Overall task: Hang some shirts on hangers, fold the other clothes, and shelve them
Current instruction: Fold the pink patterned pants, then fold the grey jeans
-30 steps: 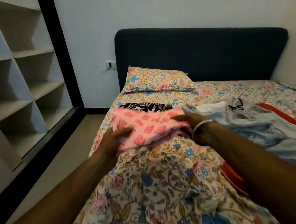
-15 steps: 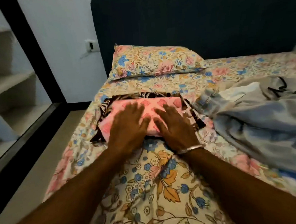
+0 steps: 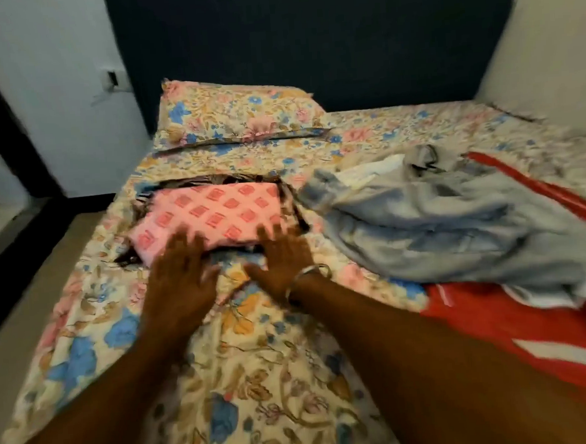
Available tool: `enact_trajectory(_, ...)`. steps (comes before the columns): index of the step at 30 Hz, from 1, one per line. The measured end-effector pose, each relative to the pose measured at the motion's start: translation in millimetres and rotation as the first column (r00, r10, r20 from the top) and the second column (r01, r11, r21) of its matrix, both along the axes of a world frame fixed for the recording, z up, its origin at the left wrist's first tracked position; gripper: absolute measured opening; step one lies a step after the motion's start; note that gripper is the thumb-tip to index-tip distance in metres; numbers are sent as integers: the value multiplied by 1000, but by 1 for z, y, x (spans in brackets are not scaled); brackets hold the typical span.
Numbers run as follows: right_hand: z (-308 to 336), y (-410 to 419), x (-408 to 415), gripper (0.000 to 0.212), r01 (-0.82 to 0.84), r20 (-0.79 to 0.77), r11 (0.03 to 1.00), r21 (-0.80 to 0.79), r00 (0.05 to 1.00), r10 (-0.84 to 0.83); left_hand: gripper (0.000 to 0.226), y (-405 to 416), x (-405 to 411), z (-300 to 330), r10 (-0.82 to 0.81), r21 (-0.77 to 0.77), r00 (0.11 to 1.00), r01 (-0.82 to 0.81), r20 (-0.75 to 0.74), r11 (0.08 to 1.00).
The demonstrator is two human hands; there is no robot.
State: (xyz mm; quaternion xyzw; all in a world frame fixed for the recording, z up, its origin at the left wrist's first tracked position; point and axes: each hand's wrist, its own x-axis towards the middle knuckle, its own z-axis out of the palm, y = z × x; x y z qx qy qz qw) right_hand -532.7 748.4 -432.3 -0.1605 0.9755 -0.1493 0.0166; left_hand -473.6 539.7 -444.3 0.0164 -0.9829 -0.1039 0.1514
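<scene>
- I am finishing the folding step: the pink cloth [image 3: 212, 216] is lying folded on a dark print cloth [image 3: 292, 204] at the left of the bed [image 3: 260, 378], below the pillow [image 3: 237, 115].
- My left hand [image 3: 180, 280] and right hand [image 3: 283, 260] are both flat with fingers spread, gripping nothing; the fingertips are at the pink cloth's near edge, though blur is hiding whether they are touching it.
- Next, I judge, I am reaching right for the grey pile [image 3: 439, 219] or the red garment [image 3: 531, 327], both unfolded.
- The pink cloth is looking like a neat rectangle, patterned in darker pink squares.
</scene>
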Motion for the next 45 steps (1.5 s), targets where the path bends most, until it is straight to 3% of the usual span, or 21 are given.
enact_trajectory(6,16,45,90,73,-43,141,997,70,989,33,80,17,72,19,0,-39,958,11,286,999)
enact_trajectory(11,27,69,143,77,-41,181,997,69,983,27,81,29,132,20,-26,20,947,21,320,1000)
enact_trajectory(14,57,88,162,63,37,254,987,-159,967,5,71,55,162,43,-51,114,931,9,361,993)
enact_trajectory(17,94,117,163,32,314,220,780,-541,948,-229,36,85,174,70,-82,276,957,2,279,961)
enact_trajectory(21,131,163,150,24,525,281,395,-754,801,-529,51,128,152,95,-96,372,989,47,115,927)
enact_trajectory(25,130,192,124,35,598,382,112,-794,633,-673,54,187,118,122,-189,431,982,181,-26,884)
enact_trajectory(28,122,203,97,57,691,589,-119,-713,498,-636,55,223,85,133,-274,456,953,301,-125,838)
enact_trajectory(31,108,213,75,65,664,689,-272,-697,515,-509,59,255,49,133,-349,416,916,401,-198,816)
enact_trajectory(34,87,220,58,58,655,679,-249,-714,558,-477,66,287,7,133,-414,286,892,450,-181,846)
enact_trajectory(38,68,229,40,30,606,600,-193,-772,594,-535,80,334,-53,144,-500,45,866,501,-23,865)
enact_trajectory(40,67,232,39,26,595,565,-160,-788,595,-571,69,347,-72,137,-483,-80,874,485,50,871)
enact_trajectory(42,71,235,41,31,574,537,-163,-802,575,-617,45,355,-79,124,-477,-139,876,482,64,865)
enact_trajectory(45,76,230,46,49,592,566,-203,-780,529,-633,26,350,-69,108,-474,-94,880,475,36,875)
